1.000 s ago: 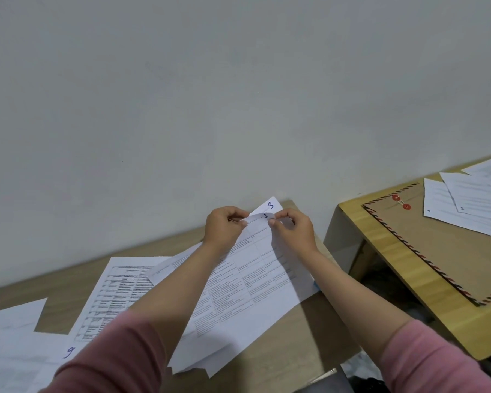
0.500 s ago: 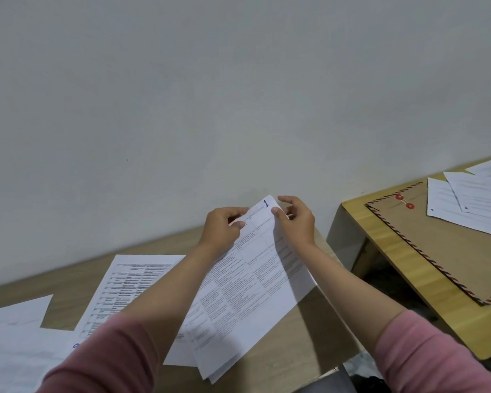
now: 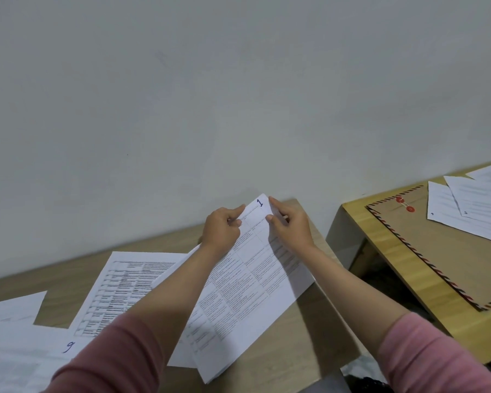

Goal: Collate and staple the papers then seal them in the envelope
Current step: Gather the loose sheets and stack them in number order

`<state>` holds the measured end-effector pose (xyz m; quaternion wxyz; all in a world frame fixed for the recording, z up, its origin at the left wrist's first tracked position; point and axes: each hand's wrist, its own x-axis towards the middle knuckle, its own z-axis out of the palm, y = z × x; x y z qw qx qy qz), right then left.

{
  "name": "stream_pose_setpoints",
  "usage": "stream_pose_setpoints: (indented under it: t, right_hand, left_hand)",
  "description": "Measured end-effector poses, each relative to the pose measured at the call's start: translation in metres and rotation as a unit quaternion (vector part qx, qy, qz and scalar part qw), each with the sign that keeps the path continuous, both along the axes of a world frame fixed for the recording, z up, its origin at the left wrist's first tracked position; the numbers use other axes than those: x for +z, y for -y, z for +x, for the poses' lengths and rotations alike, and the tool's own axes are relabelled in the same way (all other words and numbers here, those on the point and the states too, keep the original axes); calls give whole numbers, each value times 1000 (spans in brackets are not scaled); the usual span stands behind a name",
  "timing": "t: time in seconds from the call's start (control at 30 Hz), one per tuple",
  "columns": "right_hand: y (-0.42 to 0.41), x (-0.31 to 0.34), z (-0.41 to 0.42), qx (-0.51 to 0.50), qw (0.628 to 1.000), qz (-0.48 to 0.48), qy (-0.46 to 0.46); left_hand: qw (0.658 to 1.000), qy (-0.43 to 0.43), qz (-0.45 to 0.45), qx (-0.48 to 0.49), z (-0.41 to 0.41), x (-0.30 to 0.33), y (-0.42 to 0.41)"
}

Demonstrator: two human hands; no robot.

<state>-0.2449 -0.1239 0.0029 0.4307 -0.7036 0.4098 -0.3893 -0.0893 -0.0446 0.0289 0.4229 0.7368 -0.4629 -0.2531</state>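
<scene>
Presently held: a stack of papers (image 3: 250, 282), top sheet marked 1, lying on the near table (image 3: 304, 333).
Left hand (image 3: 221, 232): closed in a pinch on the stack's far corner.
Right hand (image 3: 291, 226): pinching the same corner, forefinger extended along the edge.
Risk: sheets may be fanned out of alignment if the pinch is loosened.
Envelope (image 3: 425, 248): one, on the side table (image 3: 360, 222), well apart.
Loose sheets elsewhere: at least five counted; stapler not seen.

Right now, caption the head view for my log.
Both hands, left hand and right hand, square the paper stack topped by page 1; envelope waits aside.
</scene>
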Motion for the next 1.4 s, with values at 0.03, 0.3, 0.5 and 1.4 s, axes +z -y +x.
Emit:
stream_pose_setpoints:
  t: [0.03, 0.3, 0.5, 1.4]
  right_hand:
    - [0, 1, 0, 2, 1000, 3, 3]
    - [-4, 27, 7, 16, 1000, 26, -1]
    - [-13, 70, 29, -10, 999, -12, 52]
    - [-365, 119, 329, 318, 948, -13, -29]
  left_hand:
    - [1000, -3, -3, 1, 0, 2, -1]
    - [998, 8, -49, 31, 12, 37, -6]
    - [984, 153, -87, 18, 26, 93, -19]
    - [948, 188, 48, 250, 283, 151, -438]
